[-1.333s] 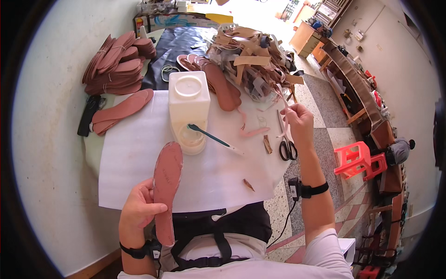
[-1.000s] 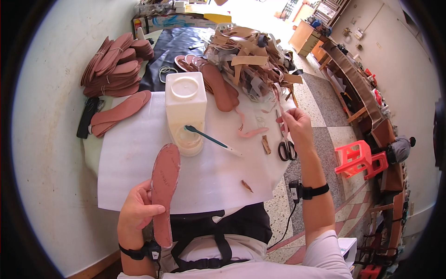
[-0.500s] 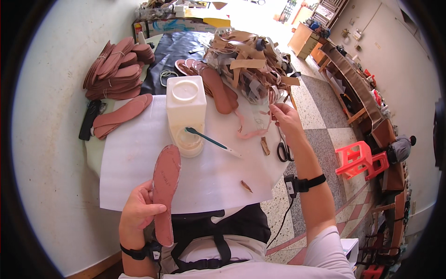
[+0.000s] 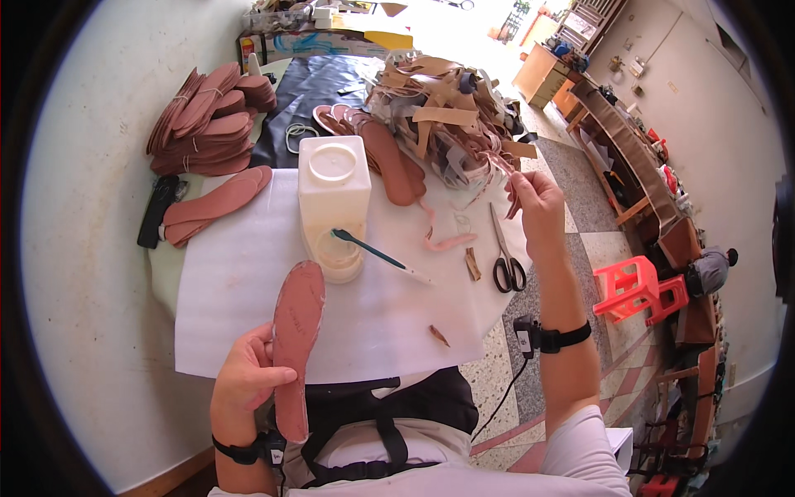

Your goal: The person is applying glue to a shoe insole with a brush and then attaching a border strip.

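Note:
My left hand (image 4: 242,377) holds a long reddish-brown shoe insole (image 4: 296,340) upright near my body, over the front edge of the white sheet (image 4: 248,290). My right hand (image 4: 537,199) is raised at the right side of the table, fingers pinched on a thin brownish strip (image 4: 512,192) at the edge of a heap of tan and grey cut pieces (image 4: 439,108). Black-handled scissors (image 4: 505,261) lie just below that hand. A white plastic jug (image 4: 333,186) stands mid-table, with a small pot and a teal-handled brush (image 4: 377,255) in front of it.
Stacks of reddish insoles (image 4: 207,116) lie at the back left, two more (image 4: 211,207) beside a black object (image 4: 157,211). A pink curled scrap (image 4: 443,240) and small brown offcuts (image 4: 472,263) rest on the sheet. A red plastic stool (image 4: 638,290) stands on the floor right.
My right hand has lifted up and back from near the scissors to the edge of the scrap heap and pinched a strip. My left hand with the insole has stayed put.

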The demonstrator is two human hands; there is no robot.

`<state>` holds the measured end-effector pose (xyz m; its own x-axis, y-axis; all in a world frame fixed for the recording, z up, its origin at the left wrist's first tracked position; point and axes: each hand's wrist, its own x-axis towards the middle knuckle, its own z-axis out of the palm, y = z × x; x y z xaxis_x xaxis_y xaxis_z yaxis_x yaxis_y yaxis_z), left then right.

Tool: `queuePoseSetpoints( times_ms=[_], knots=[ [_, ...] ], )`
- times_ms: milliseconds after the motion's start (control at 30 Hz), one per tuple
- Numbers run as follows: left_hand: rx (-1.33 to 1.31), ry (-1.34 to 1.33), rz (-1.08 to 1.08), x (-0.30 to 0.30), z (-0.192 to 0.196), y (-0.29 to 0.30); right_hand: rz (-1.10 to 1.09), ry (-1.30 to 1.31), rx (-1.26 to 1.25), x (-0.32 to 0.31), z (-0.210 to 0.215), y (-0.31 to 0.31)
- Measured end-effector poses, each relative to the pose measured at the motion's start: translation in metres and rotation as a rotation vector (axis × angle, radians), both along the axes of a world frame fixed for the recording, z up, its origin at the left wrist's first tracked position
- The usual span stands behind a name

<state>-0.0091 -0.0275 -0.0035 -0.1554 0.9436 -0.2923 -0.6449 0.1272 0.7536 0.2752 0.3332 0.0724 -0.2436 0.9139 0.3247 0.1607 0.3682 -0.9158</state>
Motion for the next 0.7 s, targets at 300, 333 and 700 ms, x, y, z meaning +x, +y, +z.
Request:
queuePoseSetpoints(
  times_ms=[300,333,700],
  knots=[
    [0.002,-0.007,-0.002,-0.001,-0.001,0.000,0.138,-0.355,-0.205,0.007,-0.025,0.000],
    [-0.002,-0.005,0.001,-0.001,-0.001,-0.001,0.116,-0.432,-0.216,0.005,-0.032,-0.002],
    [0.054,-0.036,-0.051,-0.007,-0.008,-0.005,-0.001,-0.707,0.205,-0.053,-0.056,-0.050]
  ],
)
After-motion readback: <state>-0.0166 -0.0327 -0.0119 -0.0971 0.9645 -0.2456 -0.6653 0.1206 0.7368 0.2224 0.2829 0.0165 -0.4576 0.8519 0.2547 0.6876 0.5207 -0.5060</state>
